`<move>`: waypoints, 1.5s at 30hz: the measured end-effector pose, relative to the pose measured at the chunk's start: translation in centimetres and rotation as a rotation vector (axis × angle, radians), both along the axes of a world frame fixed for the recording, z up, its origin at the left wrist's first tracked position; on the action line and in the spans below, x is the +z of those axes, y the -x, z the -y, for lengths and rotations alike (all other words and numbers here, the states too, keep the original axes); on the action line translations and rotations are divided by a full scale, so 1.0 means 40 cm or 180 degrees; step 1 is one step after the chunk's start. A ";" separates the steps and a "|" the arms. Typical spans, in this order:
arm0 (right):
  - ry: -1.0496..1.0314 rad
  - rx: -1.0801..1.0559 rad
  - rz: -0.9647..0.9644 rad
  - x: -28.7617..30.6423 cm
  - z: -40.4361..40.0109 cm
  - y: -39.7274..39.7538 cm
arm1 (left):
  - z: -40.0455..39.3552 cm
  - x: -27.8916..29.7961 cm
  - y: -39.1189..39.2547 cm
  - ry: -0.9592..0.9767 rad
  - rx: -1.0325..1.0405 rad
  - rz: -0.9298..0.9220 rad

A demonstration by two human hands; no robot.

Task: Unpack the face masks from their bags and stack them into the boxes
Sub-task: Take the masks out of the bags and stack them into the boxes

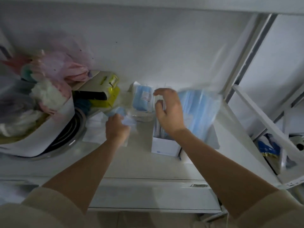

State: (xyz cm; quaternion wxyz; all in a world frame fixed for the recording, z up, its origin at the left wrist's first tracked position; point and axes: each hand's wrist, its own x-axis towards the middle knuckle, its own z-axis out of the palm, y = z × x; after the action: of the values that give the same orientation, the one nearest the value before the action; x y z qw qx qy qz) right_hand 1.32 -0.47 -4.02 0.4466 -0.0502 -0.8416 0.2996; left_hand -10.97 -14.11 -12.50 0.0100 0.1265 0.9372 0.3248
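Observation:
My left hand [117,127] grips a crumpled clear bag with blue masks [122,116] on the white shelf. My right hand [170,111] hovers with loosely curled fingers over an open white box [165,146], holding nothing. Just beyond its fingertips a sealed bag of blue masks [142,98] stands upright. To the right lies a larger, motion-blurred pack of blue masks [199,111] in clear plastic. What the box holds is mostly hidden by my right hand.
A round white container [37,142] stuffed with pink and white plastic bags fills the left side. A yellow-and-black package [105,94] sits behind my left hand. White metal shelf struts [256,102] rise at the right, with dark packets below them.

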 end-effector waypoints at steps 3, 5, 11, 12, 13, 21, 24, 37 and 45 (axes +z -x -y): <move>0.0157 0.0274 0.0491 -0.045 0.075 0.057 | 0.094 -0.047 0.063 0.1236 -0.0332 0.0379; 0.0153 0.0350 0.0800 -0.075 0.105 0.085 | 0.139 -0.056 0.094 0.2061 -0.0884 0.0341; 0.0211 0.0282 0.1779 -0.122 0.141 0.130 | 0.176 -0.095 0.161 0.3152 -0.2022 -0.1336; 0.0235 0.0232 0.1871 -0.123 0.143 0.133 | 0.169 -0.095 0.162 0.3129 -0.2077 -0.1431; 0.0279 0.0198 0.1918 -0.125 0.144 0.138 | 0.163 -0.093 0.163 0.3077 -0.2105 -0.1400; 0.1113 -0.0081 0.1661 -0.099 0.135 0.143 | 0.110 0.012 0.155 0.0903 -0.1225 -0.1241; 0.1833 0.0263 0.1405 -0.066 0.131 0.144 | 0.087 0.119 0.125 -0.0816 -0.0542 -0.0364; 0.2920 0.0115 0.1197 0.068 -0.006 -0.024 | -0.166 0.258 -0.087 -0.3316 -0.1237 0.2004; 0.2139 -0.2091 -0.0659 0.125 -0.192 -0.197 | -0.272 0.178 -0.125 -0.2781 -0.0162 0.0368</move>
State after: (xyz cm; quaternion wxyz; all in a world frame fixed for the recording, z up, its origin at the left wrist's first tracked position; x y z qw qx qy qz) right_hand 9.19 7.23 0.97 0.5581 -0.4249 -0.5890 0.4015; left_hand -5.96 -3.23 -5.38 0.0161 0.1236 0.7064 0.6967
